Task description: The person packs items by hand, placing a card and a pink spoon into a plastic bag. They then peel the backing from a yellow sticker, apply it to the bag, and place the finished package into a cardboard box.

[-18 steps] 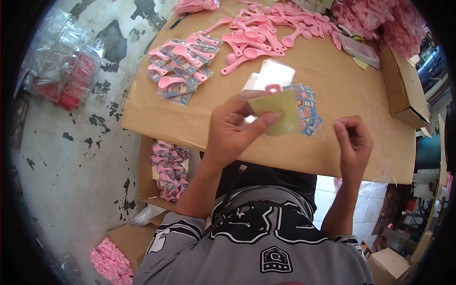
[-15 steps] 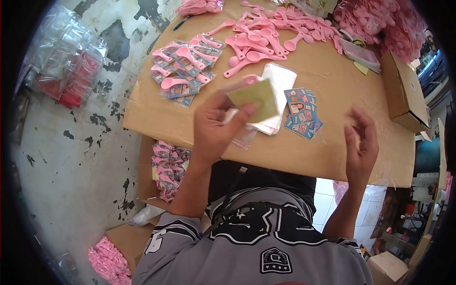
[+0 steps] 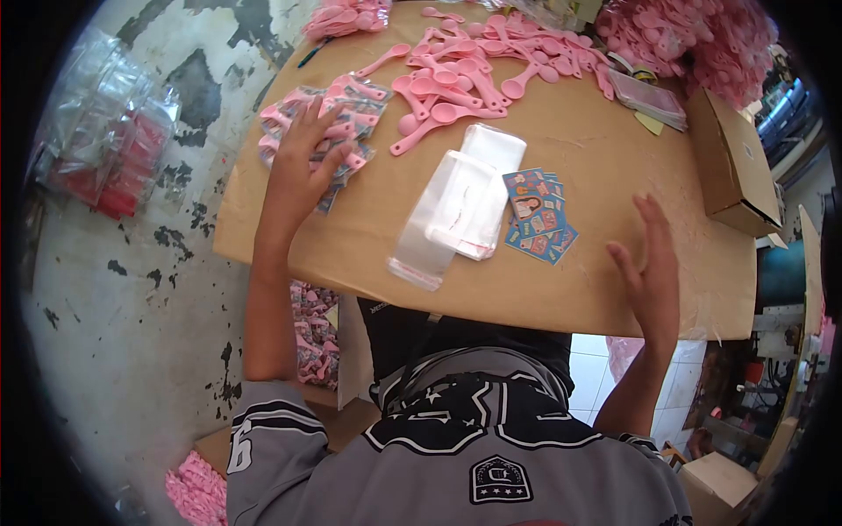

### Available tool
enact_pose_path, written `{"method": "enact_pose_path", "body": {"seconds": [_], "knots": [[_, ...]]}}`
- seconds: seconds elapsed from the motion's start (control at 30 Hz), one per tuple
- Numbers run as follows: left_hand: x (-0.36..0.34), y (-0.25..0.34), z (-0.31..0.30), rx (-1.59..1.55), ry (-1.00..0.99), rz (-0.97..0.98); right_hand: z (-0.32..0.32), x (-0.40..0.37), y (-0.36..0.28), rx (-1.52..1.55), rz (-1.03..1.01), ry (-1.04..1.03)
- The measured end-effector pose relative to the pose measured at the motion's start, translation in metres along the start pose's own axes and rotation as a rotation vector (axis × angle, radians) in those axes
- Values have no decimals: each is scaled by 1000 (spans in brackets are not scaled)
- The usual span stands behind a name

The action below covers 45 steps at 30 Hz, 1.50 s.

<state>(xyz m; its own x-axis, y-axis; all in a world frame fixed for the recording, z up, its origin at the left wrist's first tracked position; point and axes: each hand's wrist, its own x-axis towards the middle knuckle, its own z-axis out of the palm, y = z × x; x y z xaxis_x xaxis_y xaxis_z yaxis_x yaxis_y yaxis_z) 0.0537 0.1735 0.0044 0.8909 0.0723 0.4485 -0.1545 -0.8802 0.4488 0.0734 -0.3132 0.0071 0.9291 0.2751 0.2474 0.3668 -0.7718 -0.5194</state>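
My left hand (image 3: 307, 167) lies over a pile of clear-bagged pink spoons with blue cards (image 3: 352, 131) at the table's left side; its fingers are stretched out on the packets. Above the right part of the table my right hand (image 3: 647, 272) is open, fingers apart, with nothing in it. Between the hands lies a stack of clear plastic bags (image 3: 465, 210), one bag (image 3: 421, 250) jutting toward the front edge. Beside the stack are several fanned blue printed cards (image 3: 537, 215). Loose pink measuring spoons (image 3: 452, 83) are heaped farther back.
A cardboard box (image 3: 732, 167) stands at the table's right edge, near a clear plastic container (image 3: 647, 99). Big bags of pink spoons (image 3: 693, 39) sit at the back right. Below the table's left front, a carton holds bagged spoons (image 3: 314, 337). Clear bags (image 3: 110, 131) lie at far left.
My left hand has moved left from mid-table to the packet pile, and the packet with the yellowish card is no longer held up. My right hand has shifted slightly, its fingers more spread.
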Motion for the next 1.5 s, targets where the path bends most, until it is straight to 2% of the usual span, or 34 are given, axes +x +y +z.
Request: {"method": "enact_pose_path", "body": {"seconds": [0.1, 0.2, 0.23, 0.33, 0.43, 0.53, 0.63, 0.77, 0.9, 1.0, 1.1, 1.23, 1.33, 1.43, 1.5], "knots": [[-2, -14, 16, 363, -154, 32, 14, -3, 12, -13, -38, -153], [7, -29, 22, 463, -176, 73, 17, -1, 14, -142, -28, -205], [9, -34, 24, 471, -178, 73, 16, -1, 16, -158, -20, -209], [21, -51, 25, 501, -164, 102, 27, 0, 41, -452, 152, 2], [29, -62, 25, 449, -142, 130, 19, 1, 33, -229, 118, 116], [29, -66, 31, 435, -103, 143, 23, -8, -5, -53, -46, -60], [29, -60, 31, 428, -75, 152, 34, -12, -3, -235, 26, -143], [24, -64, 34, 465, -53, 153, 20, 2, 39, -549, 150, 219], [25, -65, 34, 471, -53, 153, 29, 1, 6, -128, -14, 134], [24, -65, 35, 467, -52, 154, 47, -7, -24, -156, 0, -75], [24, -67, 34, 466, -46, 164, 51, -3, -6, -204, 49, -30], [22, -69, 34, 485, -43, 160, 19, 16, 41, -601, 161, 166], [22, -68, 35, 494, -44, 150, -8, 26, 41, -521, 102, 141], [23, -69, 35, 482, -48, 153, 2, 37, 21, -281, -85, 1], [22, -69, 34, 480, -49, 154, 15, 53, 6, -313, -235, -156]]}}
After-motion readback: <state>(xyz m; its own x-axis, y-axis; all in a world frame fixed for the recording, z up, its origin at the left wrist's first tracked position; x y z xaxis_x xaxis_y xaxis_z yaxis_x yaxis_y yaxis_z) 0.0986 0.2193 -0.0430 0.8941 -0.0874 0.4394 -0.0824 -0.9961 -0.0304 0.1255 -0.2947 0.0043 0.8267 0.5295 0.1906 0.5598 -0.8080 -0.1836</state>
